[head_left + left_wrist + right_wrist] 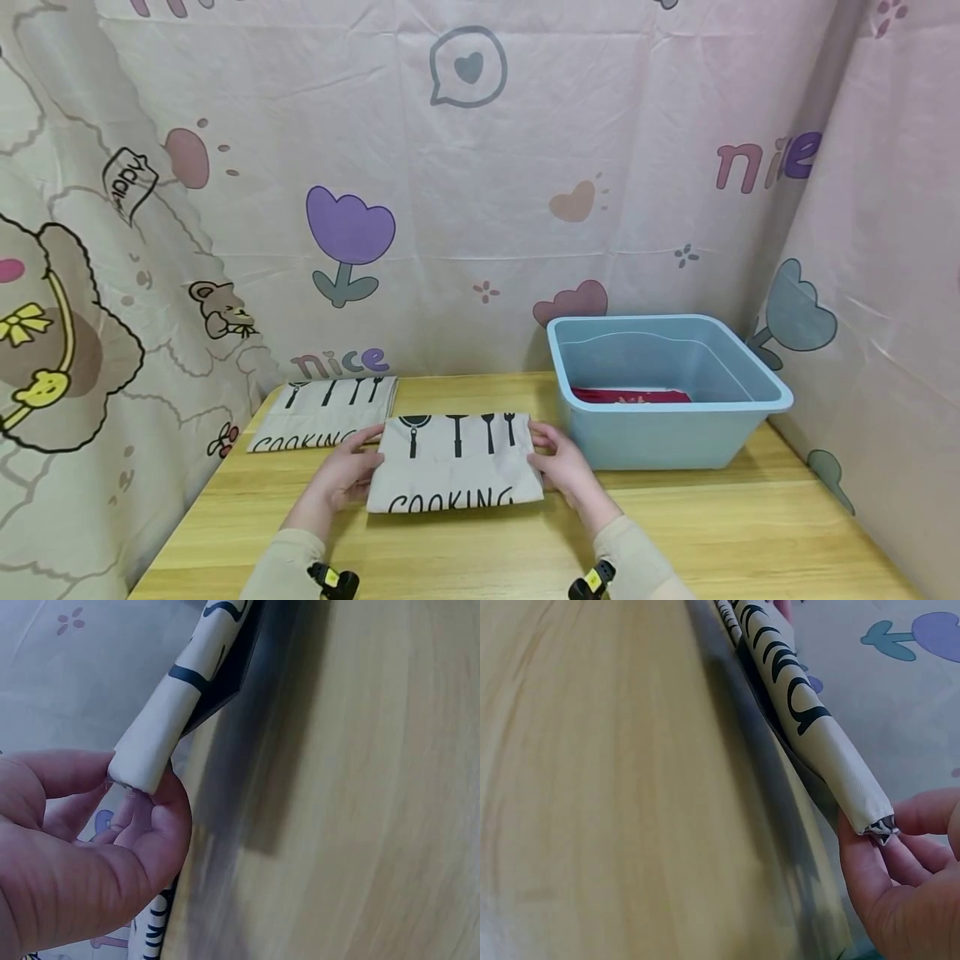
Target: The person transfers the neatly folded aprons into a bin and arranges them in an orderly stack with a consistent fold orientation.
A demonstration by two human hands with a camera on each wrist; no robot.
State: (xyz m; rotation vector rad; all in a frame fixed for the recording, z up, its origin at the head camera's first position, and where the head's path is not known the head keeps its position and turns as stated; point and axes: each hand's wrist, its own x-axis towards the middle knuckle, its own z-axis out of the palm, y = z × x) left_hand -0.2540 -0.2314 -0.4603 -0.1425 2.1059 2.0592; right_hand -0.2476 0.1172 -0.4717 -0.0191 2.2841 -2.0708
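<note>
A folded cream cloth (457, 462) printed with black utensils and the word COOKING is held between both hands, a little above the wooden table (750, 533). My left hand (366, 457) pinches its left edge; the left wrist view shows thumb and fingers of that hand (129, 793) clamped on the end of the thick fold (161, 720). My right hand (545, 454) grips the right edge, and in the right wrist view this hand (881, 831) pinches the corner of the fold (817, 727). A second folded COOKING cloth (322, 412) lies flat behind and to the left.
A light blue plastic tub (667, 442) stands at the right of the table with a red cloth (630, 396) on its bottom. Printed fabric curtains wall in the table at the back and on both sides. Bare wood lies in front of the hands.
</note>
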